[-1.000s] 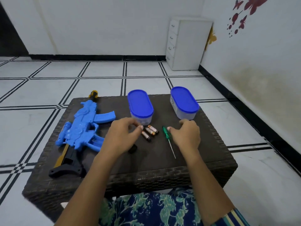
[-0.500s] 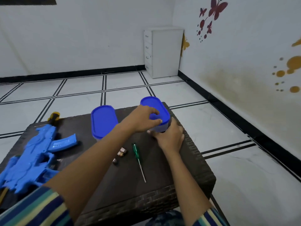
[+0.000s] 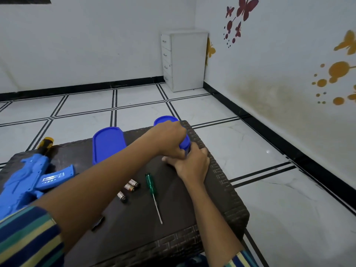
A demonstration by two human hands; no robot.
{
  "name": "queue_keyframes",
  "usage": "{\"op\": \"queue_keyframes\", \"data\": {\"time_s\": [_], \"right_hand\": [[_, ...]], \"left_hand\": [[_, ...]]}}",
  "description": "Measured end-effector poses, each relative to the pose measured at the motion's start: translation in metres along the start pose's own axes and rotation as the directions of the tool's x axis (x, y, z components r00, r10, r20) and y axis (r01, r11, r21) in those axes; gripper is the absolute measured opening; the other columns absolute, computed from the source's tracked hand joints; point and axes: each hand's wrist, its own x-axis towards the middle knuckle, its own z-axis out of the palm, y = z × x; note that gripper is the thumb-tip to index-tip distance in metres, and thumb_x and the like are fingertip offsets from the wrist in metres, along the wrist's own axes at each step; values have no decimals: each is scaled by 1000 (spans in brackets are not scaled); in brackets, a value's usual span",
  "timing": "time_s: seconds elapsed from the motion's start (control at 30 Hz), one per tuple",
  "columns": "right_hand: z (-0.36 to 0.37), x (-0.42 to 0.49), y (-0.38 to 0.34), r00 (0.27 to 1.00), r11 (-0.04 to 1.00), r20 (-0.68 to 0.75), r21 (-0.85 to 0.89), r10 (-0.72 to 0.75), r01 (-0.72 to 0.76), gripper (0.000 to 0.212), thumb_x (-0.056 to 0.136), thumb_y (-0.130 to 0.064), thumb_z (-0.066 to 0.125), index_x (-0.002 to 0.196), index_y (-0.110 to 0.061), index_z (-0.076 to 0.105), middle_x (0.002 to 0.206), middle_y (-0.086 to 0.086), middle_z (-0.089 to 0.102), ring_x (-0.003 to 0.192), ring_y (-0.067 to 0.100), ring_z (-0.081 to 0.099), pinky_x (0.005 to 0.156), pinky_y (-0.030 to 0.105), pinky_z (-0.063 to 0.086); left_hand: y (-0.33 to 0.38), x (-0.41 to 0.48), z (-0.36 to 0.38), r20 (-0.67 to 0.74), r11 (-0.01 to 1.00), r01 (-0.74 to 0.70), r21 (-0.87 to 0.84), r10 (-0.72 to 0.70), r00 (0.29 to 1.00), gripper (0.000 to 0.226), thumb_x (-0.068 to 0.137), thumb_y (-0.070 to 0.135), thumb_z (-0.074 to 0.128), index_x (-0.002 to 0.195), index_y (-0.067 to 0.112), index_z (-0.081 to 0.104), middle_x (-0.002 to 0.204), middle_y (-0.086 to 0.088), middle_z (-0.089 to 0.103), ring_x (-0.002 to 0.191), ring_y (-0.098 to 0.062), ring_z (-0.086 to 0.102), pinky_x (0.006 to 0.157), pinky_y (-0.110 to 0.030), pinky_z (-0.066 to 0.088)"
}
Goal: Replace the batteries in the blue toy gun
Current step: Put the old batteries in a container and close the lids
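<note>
Left grip (image 3: 169, 138) clamps oval blue lid (image 3: 165, 119), right grip (image 3: 189, 163) pressed against tub, woven table (image 3: 221, 182).

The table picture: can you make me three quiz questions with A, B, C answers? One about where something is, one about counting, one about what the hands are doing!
1. Where is the screwdriver?
A. Right of the batteries
B. On the toy gun
C. On the floor

2. How many loose batteries lie on the table?
A. One
B. Three
C. Six

3. What are both hands doing?
A. Holding the toy gun
B. Resting flat
C. Gripping the far box

Answers:
1 A: the screwdriver lies right of the batteries.
2 B: three show on the table.
3 C: the left hand and right hand clasp the box; the toy gun lies untouched.
</note>
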Motion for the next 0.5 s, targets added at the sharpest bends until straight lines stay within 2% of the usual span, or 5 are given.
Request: {"op": "queue_keyframes", "data": {"time_s": [0.03,0.1,0.2,0.3,0.5], "right_hand": [[0,-1,0,1000,1000,3,6,-8,8,62,45,-53,91,80,-26,48,74,-16,40,96,23,53,92,37,42],[1,-4,-1,1000,999,1,21,-28,28,62,42,-55,91,76,-27,48,75,-15,41,92,22,54,90,35,43],[3,-5,1,998,998,4,21,-62,62,61,42,-53,92,76,-24,51,72,-19,36,90,22,53,88,37,45],[6,-5,4,999,999,15,33,-36,36,63,38,-58,91,75,-28,48,81,-8,48,87,21,53,83,36,48],[7,-3,5,1000,997,17,75,-9,8,61,38,-53,89,76,-26,50,90,-2,48,78,20,50,73,31,45]], "left_hand": [[0,0,-3,11,1000,-12,13,12,1000,43,78,40,60,55,15,34,56,1,31,59,-20,38,55,-34,38],[2,-2,-9,29,1000,-10,25,9,1000,47,77,43,62,54,17,30,56,1,29,58,-18,37,56,-35,41],[6,-4,-9,39,999,48,-1,-48,998,46,75,41,65,55,17,31,58,2,31,57,-15,36,55,-33,40],[10,-6,-8,34,995,104,-2,-104,994,42,74,41,65,58,17,34,59,2,34,55,-13,35,56,-32,42],[21,-4,-8,57,995,101,16,-101,993,26,80,35,60,80,13,46,64,2,37,55,-11,36,52,-28,35]]}}
